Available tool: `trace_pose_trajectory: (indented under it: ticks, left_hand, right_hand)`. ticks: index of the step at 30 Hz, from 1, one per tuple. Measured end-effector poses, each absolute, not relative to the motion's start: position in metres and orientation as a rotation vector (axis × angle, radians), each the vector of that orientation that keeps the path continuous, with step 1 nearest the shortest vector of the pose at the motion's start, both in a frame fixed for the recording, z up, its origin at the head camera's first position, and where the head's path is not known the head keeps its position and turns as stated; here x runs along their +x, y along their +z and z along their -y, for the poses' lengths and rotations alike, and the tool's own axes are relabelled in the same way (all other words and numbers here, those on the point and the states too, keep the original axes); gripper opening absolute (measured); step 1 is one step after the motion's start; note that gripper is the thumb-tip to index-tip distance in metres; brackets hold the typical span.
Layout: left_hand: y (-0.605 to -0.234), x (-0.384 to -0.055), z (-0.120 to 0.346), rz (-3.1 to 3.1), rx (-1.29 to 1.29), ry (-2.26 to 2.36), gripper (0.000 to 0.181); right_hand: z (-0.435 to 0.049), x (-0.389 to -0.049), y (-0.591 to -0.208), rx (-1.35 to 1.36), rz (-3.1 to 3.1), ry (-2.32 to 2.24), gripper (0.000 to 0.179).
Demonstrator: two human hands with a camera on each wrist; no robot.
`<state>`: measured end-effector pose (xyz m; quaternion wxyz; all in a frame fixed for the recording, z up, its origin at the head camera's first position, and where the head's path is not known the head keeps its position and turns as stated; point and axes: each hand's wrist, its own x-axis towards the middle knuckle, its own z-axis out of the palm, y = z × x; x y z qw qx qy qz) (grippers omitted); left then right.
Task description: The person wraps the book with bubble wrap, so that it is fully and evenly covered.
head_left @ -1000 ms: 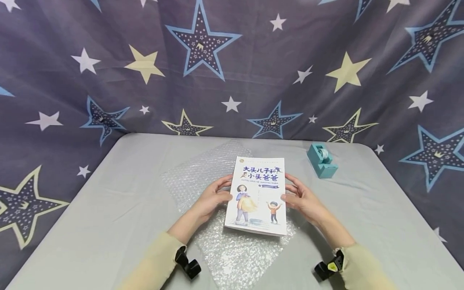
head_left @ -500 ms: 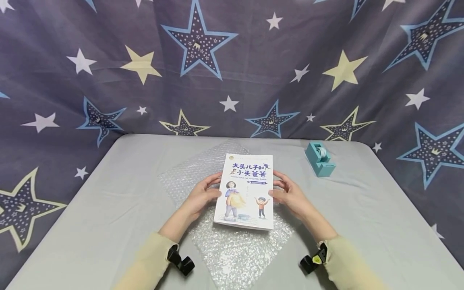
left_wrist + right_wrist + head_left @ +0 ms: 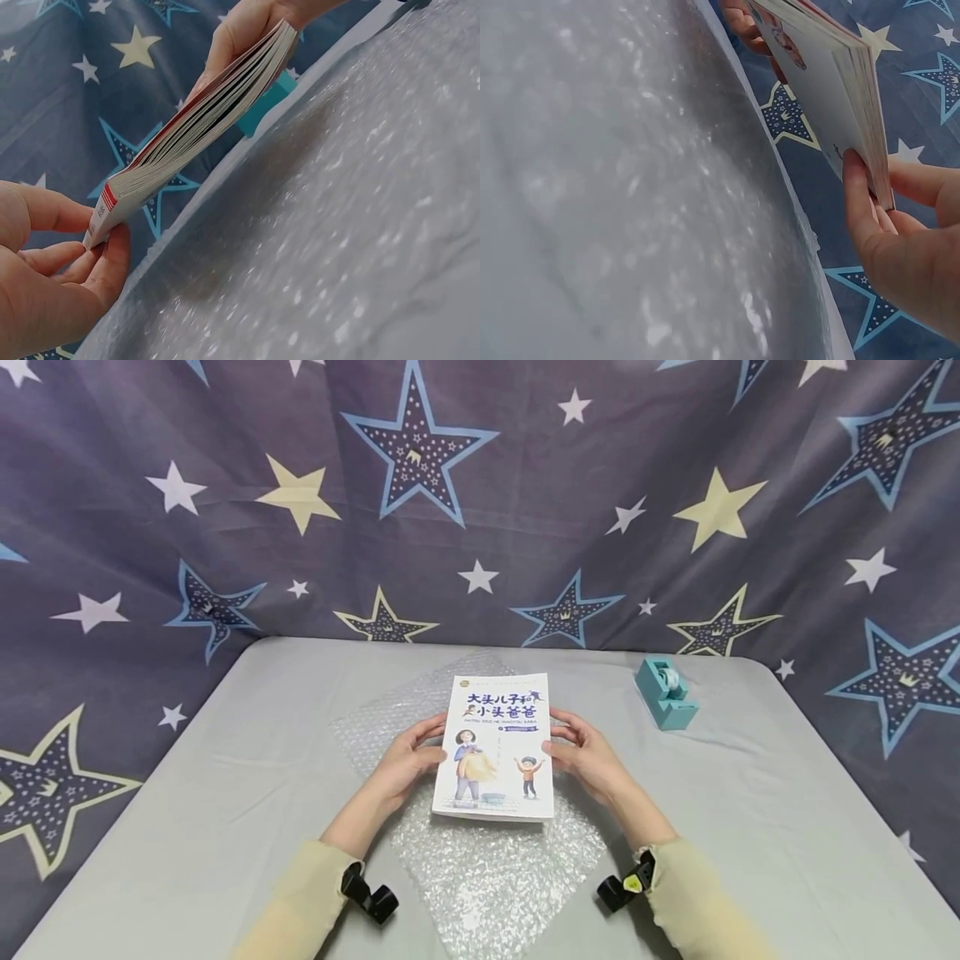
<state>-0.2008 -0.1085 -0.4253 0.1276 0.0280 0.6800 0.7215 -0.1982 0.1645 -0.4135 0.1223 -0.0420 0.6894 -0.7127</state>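
A white paperback book (image 3: 495, 752) with blue Chinese title characters and two cartoon figures faces up, held between both hands. At its left edge, the spine side, my left hand (image 3: 405, 764) pinches it with thumb on top and fingers beneath, as the left wrist view shows at the spine (image 3: 105, 214). My right hand (image 3: 592, 762) pinches the opposite, page-edge side; in the right wrist view its fingers (image 3: 859, 187) press the back cover. The book is raised above a sheet of bubble wrap (image 3: 495, 885), which lies diagonally on the table and is partly hidden by it.
A teal tape dispenser (image 3: 666, 693) with a roll of clear tape stands at the table's back right. Grey cloth covers the table (image 3: 247, 827). Behind it hangs a dark curtain (image 3: 480, 485) printed with stars. Each wrist wears a black camera.
Both hands have carried the book leftward and slightly toward the back over the bubble wrap. Their hold on it is the same. The wrap and tape dispenser have stayed put.
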Motion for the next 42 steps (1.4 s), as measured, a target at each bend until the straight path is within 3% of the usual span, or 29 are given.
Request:
trace_pose_trajectory:
  ticks: [42]
  left_hand:
    - [-0.442,-0.211,0.121,-2.132,0.039,2.017,0.058]
  right_hand:
    - [-0.139,-0.219,-0.436,0.006,-2.124,-1.949,0.058]
